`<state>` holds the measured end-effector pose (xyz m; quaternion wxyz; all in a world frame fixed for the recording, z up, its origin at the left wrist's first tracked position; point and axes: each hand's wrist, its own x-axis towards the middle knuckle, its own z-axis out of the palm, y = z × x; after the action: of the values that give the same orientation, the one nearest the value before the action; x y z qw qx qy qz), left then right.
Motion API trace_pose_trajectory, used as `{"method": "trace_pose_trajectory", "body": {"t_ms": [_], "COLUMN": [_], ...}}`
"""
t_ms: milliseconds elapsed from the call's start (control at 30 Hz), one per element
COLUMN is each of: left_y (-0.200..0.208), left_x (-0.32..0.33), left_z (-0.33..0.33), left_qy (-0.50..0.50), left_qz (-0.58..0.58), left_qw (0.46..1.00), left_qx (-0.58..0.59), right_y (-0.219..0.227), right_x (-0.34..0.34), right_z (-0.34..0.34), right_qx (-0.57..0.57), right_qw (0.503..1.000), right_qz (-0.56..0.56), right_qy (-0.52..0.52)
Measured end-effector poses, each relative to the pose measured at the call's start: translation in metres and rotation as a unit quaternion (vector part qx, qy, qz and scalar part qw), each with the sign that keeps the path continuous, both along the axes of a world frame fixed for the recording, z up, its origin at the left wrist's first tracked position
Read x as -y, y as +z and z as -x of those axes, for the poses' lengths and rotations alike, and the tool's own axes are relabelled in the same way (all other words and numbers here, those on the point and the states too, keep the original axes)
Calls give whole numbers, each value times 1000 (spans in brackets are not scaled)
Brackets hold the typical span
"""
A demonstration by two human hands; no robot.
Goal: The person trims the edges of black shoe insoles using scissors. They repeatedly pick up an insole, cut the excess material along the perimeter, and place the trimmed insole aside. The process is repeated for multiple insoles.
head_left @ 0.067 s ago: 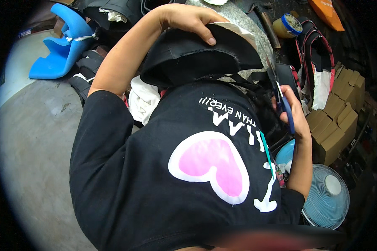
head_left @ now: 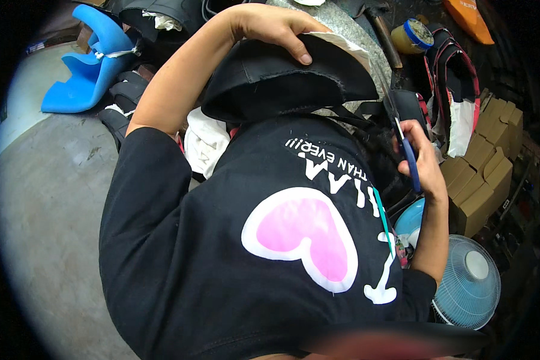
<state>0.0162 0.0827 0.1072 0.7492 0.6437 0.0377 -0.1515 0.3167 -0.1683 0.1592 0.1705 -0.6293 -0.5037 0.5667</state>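
Observation:
My left hand (head_left: 282, 33) reaches over the top of a black curved padded piece (head_left: 276, 75) and grips it, thumb on the near face, other fingers hidden behind. The piece bows into a hollow shape, with a rough cut line across its front and white material along its upper right edge. To the right of it, my right hand (head_left: 423, 153) is closed round the blue handles of a pair of scissors (head_left: 409, 157). Their blades point up and away, beside the piece's right end. Whether the blades touch the piece, I cannot tell.
A grey stone slab (head_left: 375, 45) lies behind the piece. Beyond are a hammer (head_left: 385, 39), a jar with a blue rim (head_left: 413, 36) and red-edged black pieces (head_left: 453, 78). Cardboard boxes (head_left: 486, 168) and a fan (head_left: 468, 282) stand right; a blue moulded form (head_left: 81, 72) lies left.

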Motion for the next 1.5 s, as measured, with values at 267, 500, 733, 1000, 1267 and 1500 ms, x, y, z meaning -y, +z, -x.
{"method": "trace_pose_trajectory", "body": {"t_ms": [267, 500, 733, 1000, 1267, 1500], "left_y": [-6, -5, 3, 1, 25, 10], "left_x": [-2, -2, 2, 9, -3, 9], "left_z": [-11, -22, -36, -49, -15, -6], "left_qy": [-13, -63, -56, -32, -40, 27], "left_qz": [-127, -102, -258, -352, -298, -173], "left_qw": [988, 993, 962, 926, 952, 985], "left_qx": [85, 11, 74, 128, -51, 10], "right_y": [14, 20, 19, 8, 7, -3], "right_x": [-9, -7, -10, -19, -25, -30], "right_z": [-1, -5, -10, -12, -13, -3], "right_qx": [144, 29, 26, 9, -49, -47], "right_qw": [981, 997, 1000, 999, 997, 995], "right_qz": [-113, -62, -13, -34, 49, 37], "right_qy": [56, 22, -2, 25, 14, 79]}}
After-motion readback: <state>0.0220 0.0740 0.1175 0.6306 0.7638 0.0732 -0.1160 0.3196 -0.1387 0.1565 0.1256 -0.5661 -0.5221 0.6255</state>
